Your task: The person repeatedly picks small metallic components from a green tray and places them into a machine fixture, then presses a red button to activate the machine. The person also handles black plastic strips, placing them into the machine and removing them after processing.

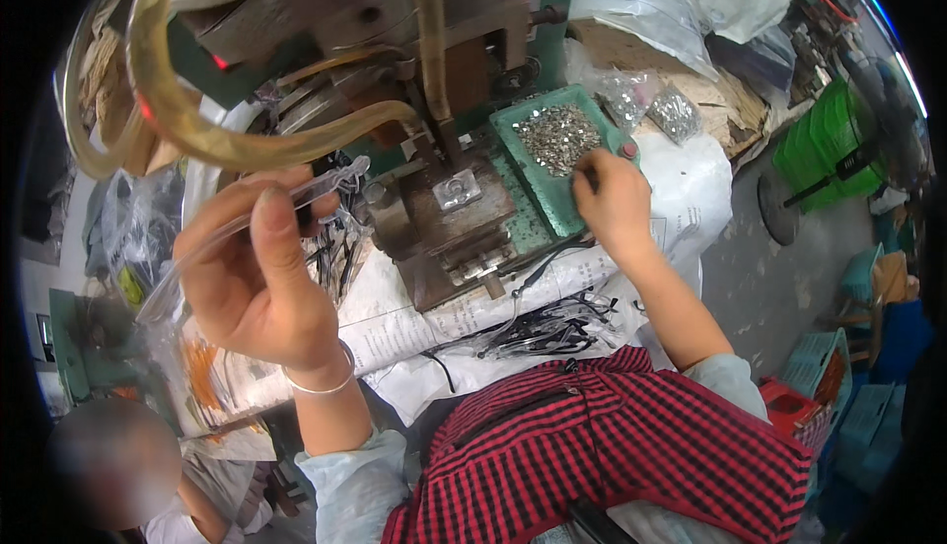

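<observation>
My left hand (258, 270) is raised near the camera, its fingers pinched on a thin clear plastic strip (330, 184) that points toward the press. My right hand (612, 199) reaches into a green tray (538, 184) and its fingertips touch the heap of small silver metal parts (559, 136). Between the hands stands a small metal press (444, 199) with a shiny block (457, 190) on its bed. Whether my right hand holds a part is hidden by the fingers.
Yellowish hoses (197, 120) loop over the machine at top left. Bundles of black strips (547, 329) lie on white paper at the table's front. Clear bags of metal parts (651, 105) sit behind the tray. Green crates (829, 145) stand at right; another person (118, 475) is at lower left.
</observation>
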{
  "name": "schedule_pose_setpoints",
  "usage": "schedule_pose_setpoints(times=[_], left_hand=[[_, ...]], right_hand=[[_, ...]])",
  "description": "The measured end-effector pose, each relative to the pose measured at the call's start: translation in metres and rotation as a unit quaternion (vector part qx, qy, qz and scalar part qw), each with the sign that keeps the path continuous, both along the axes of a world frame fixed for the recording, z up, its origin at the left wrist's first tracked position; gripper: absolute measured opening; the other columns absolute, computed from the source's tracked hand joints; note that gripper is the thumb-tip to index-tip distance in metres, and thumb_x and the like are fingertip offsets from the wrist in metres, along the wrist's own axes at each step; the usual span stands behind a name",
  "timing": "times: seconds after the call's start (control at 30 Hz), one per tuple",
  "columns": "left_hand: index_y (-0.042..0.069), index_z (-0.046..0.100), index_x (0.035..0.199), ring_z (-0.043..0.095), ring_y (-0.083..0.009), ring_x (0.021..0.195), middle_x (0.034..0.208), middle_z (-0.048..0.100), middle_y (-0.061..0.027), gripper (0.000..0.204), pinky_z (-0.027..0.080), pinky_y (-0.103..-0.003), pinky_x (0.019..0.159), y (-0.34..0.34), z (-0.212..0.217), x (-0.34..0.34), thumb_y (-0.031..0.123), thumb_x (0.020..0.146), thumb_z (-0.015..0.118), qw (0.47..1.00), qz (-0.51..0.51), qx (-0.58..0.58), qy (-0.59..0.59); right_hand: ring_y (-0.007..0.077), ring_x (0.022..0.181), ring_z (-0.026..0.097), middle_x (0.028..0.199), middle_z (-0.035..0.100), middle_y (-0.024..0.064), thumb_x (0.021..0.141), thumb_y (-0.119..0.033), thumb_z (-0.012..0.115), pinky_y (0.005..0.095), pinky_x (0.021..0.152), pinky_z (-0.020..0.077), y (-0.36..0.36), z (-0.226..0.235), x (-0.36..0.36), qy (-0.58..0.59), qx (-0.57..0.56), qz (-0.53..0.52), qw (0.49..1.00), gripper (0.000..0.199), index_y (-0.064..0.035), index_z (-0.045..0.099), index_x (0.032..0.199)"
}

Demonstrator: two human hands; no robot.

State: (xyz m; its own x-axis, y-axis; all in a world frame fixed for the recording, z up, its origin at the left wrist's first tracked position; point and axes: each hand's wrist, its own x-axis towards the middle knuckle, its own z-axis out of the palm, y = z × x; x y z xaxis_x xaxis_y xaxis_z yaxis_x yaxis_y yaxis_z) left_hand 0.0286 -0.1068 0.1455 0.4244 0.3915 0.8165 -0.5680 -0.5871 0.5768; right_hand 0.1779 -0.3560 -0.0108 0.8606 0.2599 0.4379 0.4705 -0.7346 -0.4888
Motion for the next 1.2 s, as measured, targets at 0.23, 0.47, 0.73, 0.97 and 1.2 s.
schedule_pose_setpoints(times=[0.23, 0.47, 0.73, 0.97, 1.2], left_hand=[[-0.005, 0.054, 0.112, 0.07, -0.0238, 0.079, 0.099, 0.069, -0.0251, 0.017, 0.063, -0.033, 0.07, 0.001, -0.005, -0.023, -0.002, 0.098, 0.064, 0.996, -0.084, 0.021, 0.004], [-0.002, 0.056, 0.107, 0.069, -0.0216, 0.074, 0.098, 0.069, -0.0222, 0.011, 0.06, -0.03, 0.067, -0.009, -0.032, -0.026, 0.002, 0.099, 0.063, 0.989, -0.05, -0.137, 0.022], [-0.004, 0.059, 0.107, 0.071, -0.0229, 0.078, 0.098, 0.069, -0.0199, 0.011, 0.061, -0.029, 0.068, 0.001, 0.003, -0.008, 0.0, 0.099, 0.065, 0.994, -0.028, -0.107, 0.013], [0.007, 0.076, 0.092, 0.07, -0.0221, 0.073, 0.102, 0.078, -0.0108, 0.019, 0.054, -0.03, 0.066, -0.014, -0.027, -0.019, -0.004, 0.076, 0.073, 0.944, 0.058, 0.313, 0.09], [0.008, 0.075, 0.099, 0.061, -0.015, 0.055, 0.096, 0.077, -0.0104, 0.029, 0.044, -0.027, 0.048, -0.033, -0.069, 0.006, 0.002, 0.073, 0.086, 0.913, 0.026, 0.407, 0.025]], right_hand=[[0.0179, 0.092, 0.07, 0.099, 0.075, 0.0099, 0.09, -0.004, 0.073, 0.0308, 0.082, 0.053, 0.018, 0.03, -0.003, 0.012, 0.254, 0.012, 0.967, 0.014, -0.0005, 0.076, 0.104], [0.0173, 0.096, 0.068, 0.097, 0.074, 0.0065, 0.086, 0.0, 0.073, 0.0318, 0.087, 0.0523, 0.084, 0.086, -0.047, 0.034, 0.346, 0.235, 0.908, 0.009, -0.0002, 0.074, 0.094], [0.0151, 0.103, 0.069, 0.116, 0.07, 0.0121, 0.088, 0.003, 0.072, 0.0294, 0.09, 0.0522, 0.094, 0.089, -0.059, 0.204, 0.479, 0.257, 0.814, 0.043, 0.0031, 0.054, 0.126], [0.0218, 0.124, 0.063, 0.137, 0.064, 0.0118, 0.092, 0.004, 0.063, 0.0356, 0.107, 0.0472, 0.048, 0.123, -0.064, 0.251, 0.32, 0.322, 0.855, 0.054, 0.0032, 0.05, 0.144], [0.0363, 0.103, 0.071, 0.105, 0.075, 0.016, 0.09, -0.001, 0.059, 0.0425, 0.091, 0.0549, -0.017, 0.005, -0.012, 0.07, 0.078, 0.161, 0.981, 0.025, -0.0042, 0.073, 0.111]])
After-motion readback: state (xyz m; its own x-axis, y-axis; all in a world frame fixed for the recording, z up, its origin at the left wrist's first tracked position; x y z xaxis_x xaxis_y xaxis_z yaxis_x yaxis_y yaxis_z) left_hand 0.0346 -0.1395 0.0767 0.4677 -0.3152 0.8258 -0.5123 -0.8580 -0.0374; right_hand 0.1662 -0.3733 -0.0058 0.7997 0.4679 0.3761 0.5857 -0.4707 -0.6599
